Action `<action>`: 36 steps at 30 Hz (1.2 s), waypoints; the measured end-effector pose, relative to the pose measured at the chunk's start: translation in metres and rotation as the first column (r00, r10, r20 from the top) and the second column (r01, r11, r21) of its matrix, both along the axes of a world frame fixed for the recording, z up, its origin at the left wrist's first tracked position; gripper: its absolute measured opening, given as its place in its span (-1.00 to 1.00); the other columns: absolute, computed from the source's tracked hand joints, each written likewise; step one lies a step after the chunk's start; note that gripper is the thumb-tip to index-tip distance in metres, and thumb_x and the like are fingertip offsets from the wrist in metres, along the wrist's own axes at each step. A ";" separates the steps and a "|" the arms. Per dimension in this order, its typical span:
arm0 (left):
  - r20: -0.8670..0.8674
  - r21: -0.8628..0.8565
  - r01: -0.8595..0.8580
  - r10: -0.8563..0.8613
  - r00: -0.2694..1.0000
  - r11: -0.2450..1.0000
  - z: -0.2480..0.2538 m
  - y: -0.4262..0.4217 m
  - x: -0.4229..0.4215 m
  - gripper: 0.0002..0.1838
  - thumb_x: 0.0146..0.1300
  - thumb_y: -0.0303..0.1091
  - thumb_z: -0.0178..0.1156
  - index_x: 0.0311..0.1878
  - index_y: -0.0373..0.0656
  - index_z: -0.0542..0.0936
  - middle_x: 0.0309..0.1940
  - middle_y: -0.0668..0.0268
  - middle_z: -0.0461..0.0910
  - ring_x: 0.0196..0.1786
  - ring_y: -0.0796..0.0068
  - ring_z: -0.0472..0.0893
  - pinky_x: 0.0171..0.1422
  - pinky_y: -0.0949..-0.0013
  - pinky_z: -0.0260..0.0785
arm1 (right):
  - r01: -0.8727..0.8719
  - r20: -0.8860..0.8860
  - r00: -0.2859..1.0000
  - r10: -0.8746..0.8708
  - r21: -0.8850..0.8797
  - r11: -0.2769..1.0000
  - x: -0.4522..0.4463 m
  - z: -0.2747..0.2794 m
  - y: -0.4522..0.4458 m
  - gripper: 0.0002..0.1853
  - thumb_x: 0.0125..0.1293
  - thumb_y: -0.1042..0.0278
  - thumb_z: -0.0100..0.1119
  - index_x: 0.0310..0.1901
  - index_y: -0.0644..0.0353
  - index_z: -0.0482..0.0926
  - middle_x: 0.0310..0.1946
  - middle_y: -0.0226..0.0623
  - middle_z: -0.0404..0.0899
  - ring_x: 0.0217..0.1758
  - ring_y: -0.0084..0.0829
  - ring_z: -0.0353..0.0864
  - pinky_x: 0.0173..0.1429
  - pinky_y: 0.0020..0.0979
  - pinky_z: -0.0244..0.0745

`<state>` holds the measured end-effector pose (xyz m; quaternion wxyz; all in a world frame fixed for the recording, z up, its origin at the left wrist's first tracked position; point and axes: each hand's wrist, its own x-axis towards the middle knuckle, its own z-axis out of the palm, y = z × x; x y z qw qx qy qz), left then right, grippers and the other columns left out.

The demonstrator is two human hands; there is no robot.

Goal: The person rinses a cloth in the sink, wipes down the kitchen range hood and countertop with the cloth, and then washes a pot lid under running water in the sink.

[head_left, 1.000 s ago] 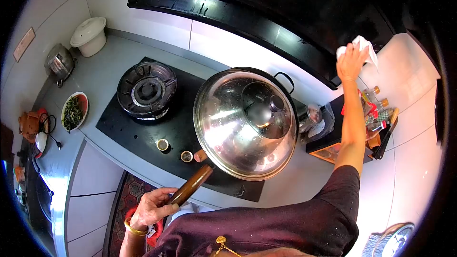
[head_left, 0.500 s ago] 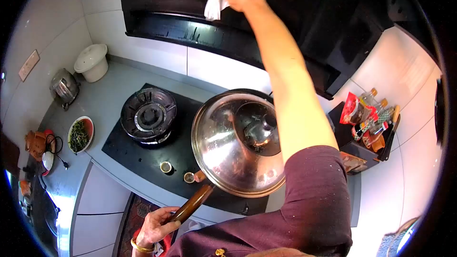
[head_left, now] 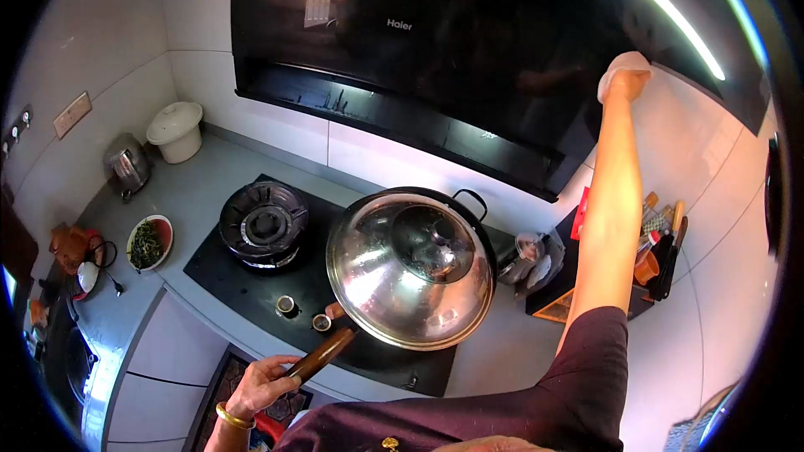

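My left hand [head_left: 264, 385] is closed around the end of the brown wooden wok handle [head_left: 322, 355]. The wok [head_left: 494, 261] stands on the right side of the black gas hob [head_left: 226, 266], under a domed shiny metal lid [head_left: 381, 297]. At the right end of the black range hood [head_left: 469, 42], my right hand [head_left: 630, 86] holds a white cloth [head_left: 618, 65] against its edge by the tiled wall. The fingers of that hand are partly hidden by the cloth and the wrist.
A bare burner [head_left: 264, 222] is left of the wok, with two knobs in front. Further left are a plate of greens [head_left: 148, 244], a white lidded pot [head_left: 177, 130] and a metal container [head_left: 127, 163]. A rack with knives [head_left: 666, 264] and bottles stands below my right arm.
My right hand has moved right with the white cloth, from the front of the hood to its right end. The view has shifted, and my left hand keeps its hold on the handle.
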<state>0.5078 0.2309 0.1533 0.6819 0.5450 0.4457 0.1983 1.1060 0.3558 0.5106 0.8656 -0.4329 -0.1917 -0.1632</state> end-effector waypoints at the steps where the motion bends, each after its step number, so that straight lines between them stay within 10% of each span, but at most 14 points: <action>1: -0.023 0.015 0.019 -0.018 1.000 1.000 0.000 0.002 -0.001 -0.56 0.10 -0.41 0.22 0.08 -0.29 0.46 -0.51 0.33 0.57 -0.49 0.69 0.46 -0.42 0.60 0.26 | -0.240 -0.109 0.961 0.255 0.132 0.962 -0.018 0.014 -0.006 -0.46 0.37 0.06 -0.47 0.07 0.34 0.35 -0.06 0.00 0.48 0.01 -0.14 0.49 0.04 -0.29 0.43; 5: 0.002 0.055 0.094 -0.095 0.996 0.994 -0.012 0.008 -0.007 -0.54 0.11 -0.37 0.25 0.10 -0.26 0.45 -0.57 0.38 0.54 -0.56 0.73 0.39 -0.51 0.59 0.17 | -0.383 -0.248 0.876 0.415 0.167 0.909 -0.121 0.049 -0.022 -0.37 0.33 -0.13 -0.51 0.07 0.25 0.35 0.06 -0.24 0.44 0.06 -0.38 0.41 0.04 -0.36 0.37; 9: 0.004 0.038 0.216 -0.217 0.976 0.976 0.000 0.016 -0.012 -0.49 0.13 -0.28 0.26 0.15 -0.22 0.41 -0.60 0.40 0.52 -0.58 0.73 0.39 -0.53 0.58 0.18 | -0.614 -0.028 0.692 0.721 0.502 0.609 -0.104 0.081 0.028 -0.31 0.29 -0.22 -0.61 0.01 0.23 0.36 -0.18 -0.27 0.44 -0.18 -0.31 0.34 -0.10 -0.21 0.28; 18: 0.122 0.222 0.655 -0.687 0.716 0.722 -0.045 0.073 -0.040 -0.31 0.18 0.02 0.18 0.26 -0.22 0.28 -0.34 0.24 0.59 -0.37 0.57 0.51 -0.32 0.47 0.35 | -0.966 0.530 0.158 0.833 0.258 0.018 -0.319 0.084 0.155 -0.56 0.25 -0.12 -0.33 -0.27 0.02 0.47 -0.55 -0.34 0.48 -0.67 -0.39 0.28 -0.66 -0.46 0.10; 20: 0.104 0.297 0.636 -0.687 0.719 0.712 -0.034 0.086 -0.061 -0.32 0.19 0.00 0.18 0.25 -0.23 0.29 -0.35 0.26 0.58 -0.37 0.58 0.50 -0.33 0.48 0.35 | -0.958 0.535 0.164 0.829 0.285 0.005 -0.378 0.074 0.182 -0.61 0.24 -0.09 -0.27 -0.33 -0.03 0.49 -0.63 -0.36 0.49 -0.78 -0.40 0.27 -0.78 -0.52 0.07; 21: 0.090 0.337 0.621 -0.681 0.727 0.707 -0.027 0.095 -0.073 -0.33 0.20 -0.01 0.18 0.25 -0.24 0.29 -0.35 0.27 0.58 -0.38 0.59 0.49 -0.33 0.48 0.35 | -0.785 0.299 0.490 0.819 0.561 0.264 -0.446 0.066 0.178 -0.62 0.26 -0.07 -0.25 -0.35 -0.01 0.49 -0.65 -0.35 0.48 -0.77 -0.42 0.27 -0.78 -0.52 0.09; 22: 0.108 0.316 0.615 -0.672 0.733 0.722 -0.022 0.102 -0.087 -0.37 0.22 -0.06 0.17 0.25 -0.23 0.28 -0.34 0.30 0.56 -0.38 0.63 0.47 -0.34 0.51 0.33 | -0.842 0.371 0.468 0.802 0.462 0.278 -0.462 0.064 0.199 -0.61 0.26 -0.08 -0.23 -0.34 0.01 0.50 -0.62 -0.35 0.51 -0.79 -0.40 0.29 -0.78 -0.47 0.13; 24: 0.144 0.278 0.601 -0.651 0.745 0.749 -0.014 0.114 -0.110 -0.44 0.27 -0.17 0.14 0.26 -0.20 0.27 -0.33 0.35 0.53 -0.37 0.70 0.42 -0.34 0.57 0.30 | -0.973 0.702 -0.232 0.673 -0.161 -0.168 -0.415 0.071 0.287 -0.61 0.29 -0.08 -0.25 -0.33 0.00 0.50 -0.60 -0.31 0.55 -0.77 -0.30 0.39 -0.77 -0.35 0.26; 28: 0.226 0.259 0.558 -0.611 0.758 0.788 -0.014 0.135 -0.141 -0.47 0.28 -0.23 0.14 0.26 -0.19 0.27 -0.33 0.36 0.52 -0.37 0.70 0.43 -0.33 0.57 0.32 | -0.802 0.367 0.461 0.808 0.562 0.203 -0.567 0.048 0.219 -0.69 0.37 0.00 -0.29 -0.17 0.00 0.40 -0.53 -0.21 0.56 -0.77 -0.28 0.41 -0.69 -0.21 0.44; 30: 0.265 0.260 0.541 -0.598 0.756 0.800 -0.013 0.143 -0.151 -0.48 0.28 -0.25 0.13 0.26 -0.17 0.28 -0.31 0.37 0.52 -0.35 0.70 0.44 -0.30 0.57 0.35 | -0.900 0.527 0.436 0.730 0.282 0.333 -0.445 0.056 0.290 -0.71 0.35 0.06 -0.20 -0.10 0.06 0.39 -0.29 -0.12 0.57 -0.53 -0.14 0.53 -0.57 -0.09 0.48; 31: 0.287 0.252 0.528 -0.584 0.760 0.811 -0.014 0.146 -0.156 -0.49 0.28 -0.26 0.13 0.25 -0.18 0.28 -0.30 0.36 0.53 -0.33 0.69 0.45 -0.28 0.57 0.37 | -0.820 0.273 0.572 0.773 0.179 0.544 -0.453 0.058 0.266 -0.61 0.28 0.09 -0.10 -0.01 0.20 0.37 -0.05 0.03 0.47 -0.11 0.02 0.50 -0.15 0.07 0.46; 34: 0.335 0.219 0.501 -0.546 0.768 0.838 -0.014 0.155 -0.166 -0.50 0.28 -0.29 0.13 0.24 -0.19 0.29 -0.27 0.35 0.53 -0.27 0.67 0.48 -0.23 0.55 0.41 | -0.801 0.318 0.581 0.749 0.061 0.596 -0.355 0.064 0.273 -0.53 0.23 0.62 -0.25 0.21 0.15 0.24 0.16 -0.07 0.30 0.14 -0.09 0.37 0.11 0.14 0.37; 36: 0.337 0.190 0.489 -0.524 0.782 0.851 -0.009 0.159 -0.174 -0.51 0.28 -0.31 0.12 0.24 -0.21 0.29 -0.25 0.34 0.54 -0.24 0.66 0.50 -0.19 0.54 0.43 | -0.739 0.280 0.657 0.700 0.054 0.672 -0.318 0.066 0.233 -0.54 0.23 0.60 -0.25 0.19 0.15 0.24 0.14 -0.07 0.30 0.12 -0.10 0.37 0.08 0.12 0.37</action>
